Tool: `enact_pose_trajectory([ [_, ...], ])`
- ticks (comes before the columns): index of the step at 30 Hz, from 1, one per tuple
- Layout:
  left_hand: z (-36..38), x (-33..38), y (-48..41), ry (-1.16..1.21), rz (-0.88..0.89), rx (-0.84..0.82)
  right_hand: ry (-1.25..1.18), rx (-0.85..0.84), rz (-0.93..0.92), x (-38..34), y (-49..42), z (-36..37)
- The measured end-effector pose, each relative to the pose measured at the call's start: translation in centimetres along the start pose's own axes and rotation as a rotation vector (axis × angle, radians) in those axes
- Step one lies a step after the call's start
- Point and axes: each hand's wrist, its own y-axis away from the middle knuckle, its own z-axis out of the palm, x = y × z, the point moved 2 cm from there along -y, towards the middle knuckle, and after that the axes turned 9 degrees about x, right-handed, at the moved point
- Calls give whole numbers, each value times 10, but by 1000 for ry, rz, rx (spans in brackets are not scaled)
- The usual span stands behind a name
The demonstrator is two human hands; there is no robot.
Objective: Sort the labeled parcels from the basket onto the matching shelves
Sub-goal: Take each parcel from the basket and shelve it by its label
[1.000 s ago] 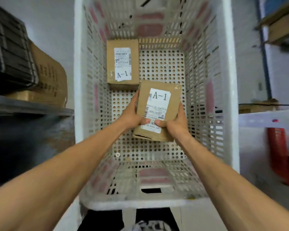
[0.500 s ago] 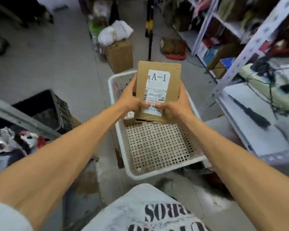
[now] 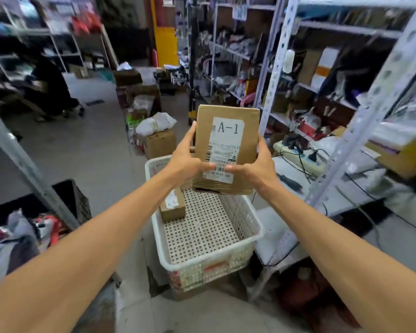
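Note:
A brown cardboard parcel with a white label reading A-1 is held upright above the far end of the white perforated basket. My left hand grips its left edge and my right hand grips its right edge, thumbs on the label's lower part. A second, smaller labeled parcel lies on the basket floor at the far left corner, its top partly hidden behind my left wrist.
A white metal shelf rack with cables and a power strip stands to the right. Another rack post and a black crate are on the left. Cardboard boxes and bags sit on the floor beyond the basket.
I have lifted the A-1 parcel out of the basket and higher in front of me. My head has risen, so the room and shelves now show beyond the basket.

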Motion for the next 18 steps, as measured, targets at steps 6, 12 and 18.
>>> enact_pose_trajectory([
  [6, 35, 13, 74, -15, 43, -11, -1, 15, -15, -3, 62, -66],
  [12, 88, 21, 127, -64, 83, -126, 9, 152, 42, 18, 117, -134],
  [18, 150, 26, 161, -124, 126, -322, 106, 279, 105, 38, 157, -208],
])
